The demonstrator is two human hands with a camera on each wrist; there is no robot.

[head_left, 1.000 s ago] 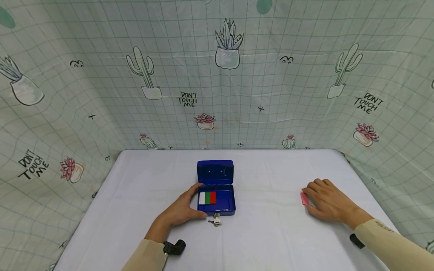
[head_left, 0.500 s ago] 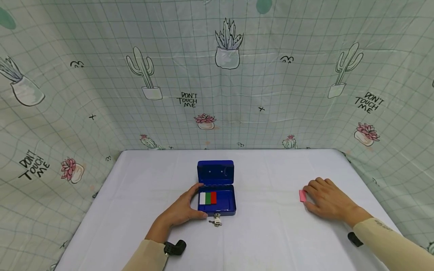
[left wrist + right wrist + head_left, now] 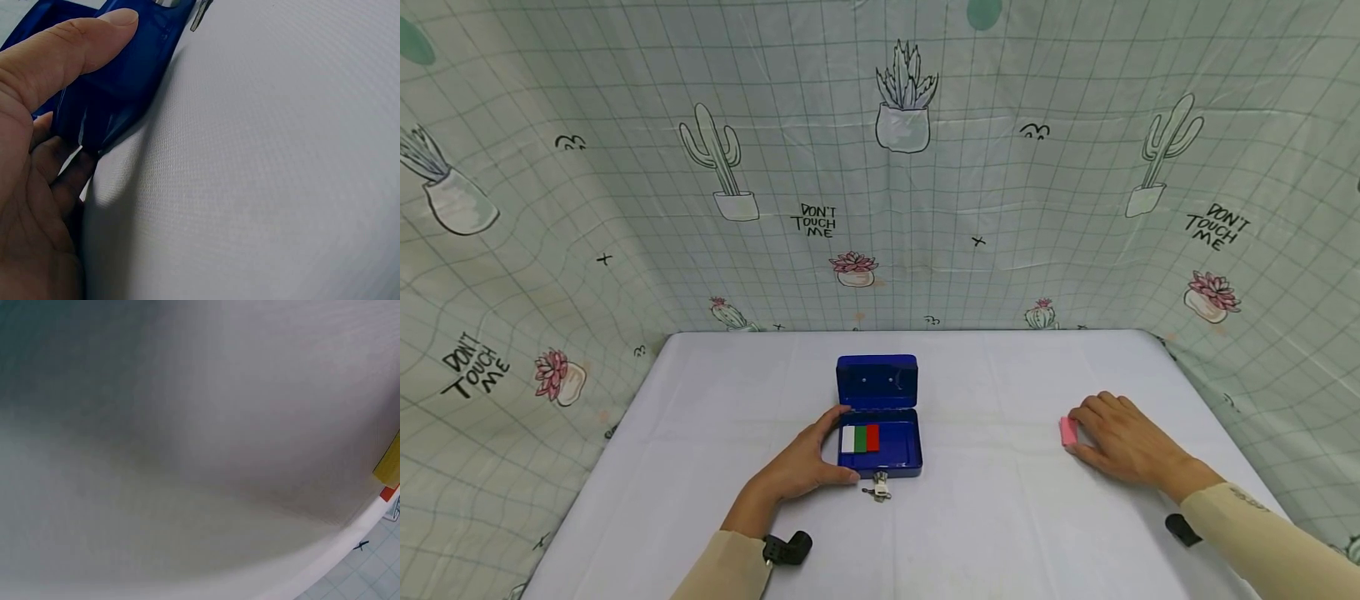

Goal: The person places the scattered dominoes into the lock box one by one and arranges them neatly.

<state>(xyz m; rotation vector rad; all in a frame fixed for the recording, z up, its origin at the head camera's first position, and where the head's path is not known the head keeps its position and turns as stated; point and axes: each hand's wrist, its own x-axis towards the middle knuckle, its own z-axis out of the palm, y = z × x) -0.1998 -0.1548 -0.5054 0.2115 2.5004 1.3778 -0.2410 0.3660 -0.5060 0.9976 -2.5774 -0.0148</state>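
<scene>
In the head view a small blue metal cash box [image 3: 900,452] lies with its lid raised. White, green and red blocks [image 3: 861,438] sit side by side in its left part. My left hand [image 3: 801,461] grips the box's left side, thumb at the front and fingers toward the back; the left wrist view shows the thumb pressed on the blue wall. My right hand [image 3: 1126,439] pinches a pink block [image 3: 1068,431] on the table, its thumb on the near side. A yellow piece [image 3: 390,462] and a bit of red enter the right wrist view's edge.
Keys [image 3: 877,490] hang from the lock at the box's front. A white cloth covers the table [image 3: 985,525]. Behind and beside it hangs a patterned curtain [image 3: 947,200].
My right hand and the pink block have shifted slightly left and away from me, and more of the block shows. My left hand and the box have stayed put.
</scene>
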